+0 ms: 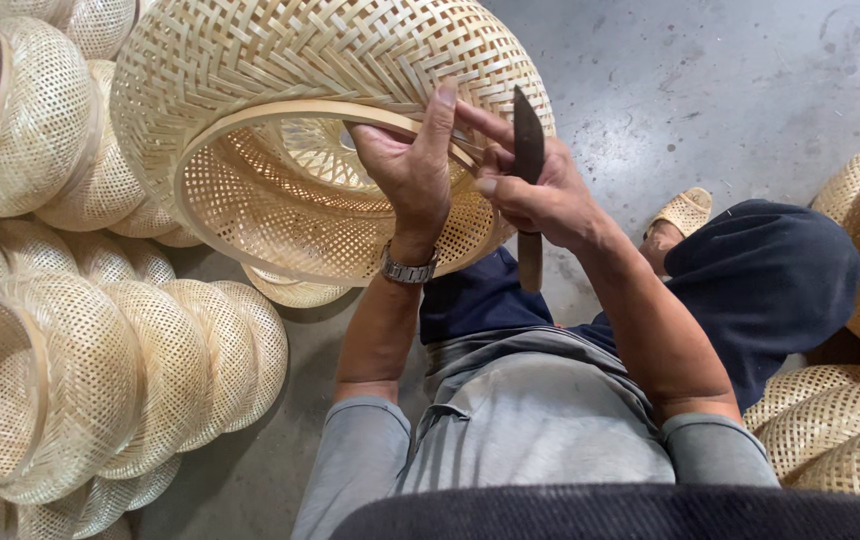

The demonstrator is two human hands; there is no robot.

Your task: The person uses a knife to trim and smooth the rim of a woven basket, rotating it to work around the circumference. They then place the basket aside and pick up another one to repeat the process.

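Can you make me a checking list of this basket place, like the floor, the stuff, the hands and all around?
Surface: grey concrete floor, scuffed and marked.
Job's things: big woven bamboo basket lying on its side, its rim hoop toward the camera; dark knife with a wooden handle, blade up.
Clutter: rows of nested woven baskets at the left, more baskets at the right.
Grippers: left hand grips the rim hoop, a metal wristwatch on its wrist; right hand is closed on the knife at the rim.
Cables: nothing seen.
Surroundings: the person sits in a grey shirt and dark trousers, a woven sandal on one foot.
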